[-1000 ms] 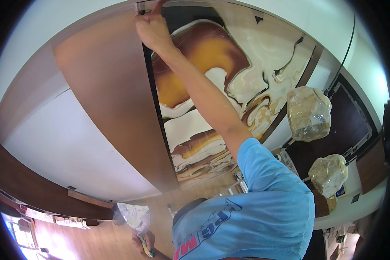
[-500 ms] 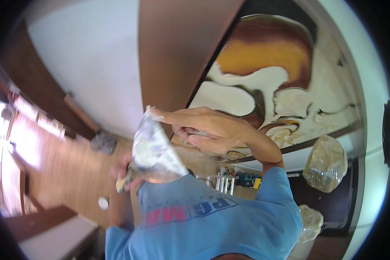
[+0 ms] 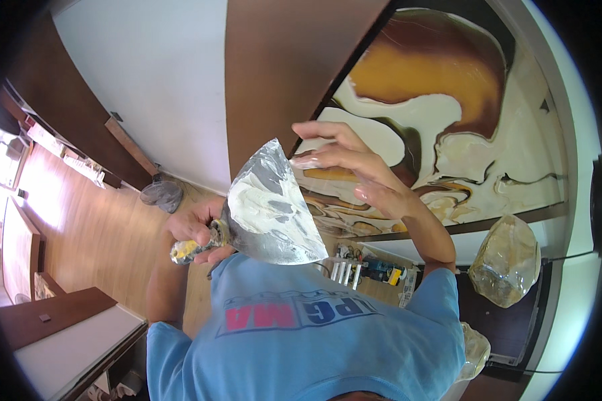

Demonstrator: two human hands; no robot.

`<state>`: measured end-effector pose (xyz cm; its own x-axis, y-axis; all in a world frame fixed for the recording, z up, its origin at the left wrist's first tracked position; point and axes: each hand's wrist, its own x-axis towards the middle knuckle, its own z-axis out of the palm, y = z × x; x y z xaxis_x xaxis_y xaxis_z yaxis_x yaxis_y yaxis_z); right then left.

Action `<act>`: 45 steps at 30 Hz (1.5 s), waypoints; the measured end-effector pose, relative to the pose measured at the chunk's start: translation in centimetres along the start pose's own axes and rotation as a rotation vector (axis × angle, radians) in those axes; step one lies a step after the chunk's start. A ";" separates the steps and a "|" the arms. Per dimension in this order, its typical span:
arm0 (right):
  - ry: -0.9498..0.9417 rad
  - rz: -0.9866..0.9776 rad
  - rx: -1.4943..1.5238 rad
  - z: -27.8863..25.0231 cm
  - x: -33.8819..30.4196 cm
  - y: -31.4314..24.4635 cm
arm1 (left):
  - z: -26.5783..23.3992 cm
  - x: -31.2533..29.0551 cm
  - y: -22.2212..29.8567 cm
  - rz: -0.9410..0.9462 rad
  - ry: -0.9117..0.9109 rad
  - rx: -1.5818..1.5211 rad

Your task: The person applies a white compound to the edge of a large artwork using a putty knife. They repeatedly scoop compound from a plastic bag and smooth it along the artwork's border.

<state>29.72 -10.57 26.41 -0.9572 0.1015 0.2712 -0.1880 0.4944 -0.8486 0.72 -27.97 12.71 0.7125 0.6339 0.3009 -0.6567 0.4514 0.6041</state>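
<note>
My left hand (image 3: 192, 224) is closed around the worn, yellow-marked handle of a wide putty knife (image 3: 308, 244). Its broad metal blade points up and to the right, in front of my chest. Thick white putty (image 3: 257, 200) is smeared over much of the blade's face. Just right of the blade's upper edge, my right hand (image 3: 374, 175) is raised with its fingers spread and holds nothing. White smudges show on its fingertips, which look close to the blade but apart from it.
A marbled brown, amber and white panel (image 3: 428, 70) lies beyond my right hand, beside a brown panel (image 3: 274, 60). Lumpy translucent lamps (image 3: 505, 260) hang at the right. Below are a ladder (image 3: 344, 274), a blue-and-yellow tool (image 3: 381, 272) and a grey plastic bag (image 3: 162, 195) on the wooden floor (image 3: 114, 230).
My right hand has moved off the blade's tip, up and to the right, and its fingers have spread. The putty knife has turned, so its putty-covered face shows more fully.
</note>
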 end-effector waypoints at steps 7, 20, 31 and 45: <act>-0.095 0.100 0.071 0.1 0.3 -0.3 | 1.3 0.7 0.4 -0.034 0.088 0.027; 0.077 -0.028 -0.041 0.6 -0.7 -1.4 | 0.7 0.0 -1.4 0.177 0.141 -0.033; -0.002 0.064 -0.008 0.5 -0.6 -0.5 | 0.7 -0.5 -1.2 0.251 0.034 -0.171; -0.207 0.170 0.137 -1.9 -0.4 -1.9 | -0.9 -1.8 -2.8 0.227 0.252 0.079</act>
<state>30.87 -9.89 28.81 -0.9994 -0.0125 0.0337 -0.0359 0.3634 -0.9310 1.02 -29.83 9.79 0.4603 0.8524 0.2481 -0.7635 0.2375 0.6005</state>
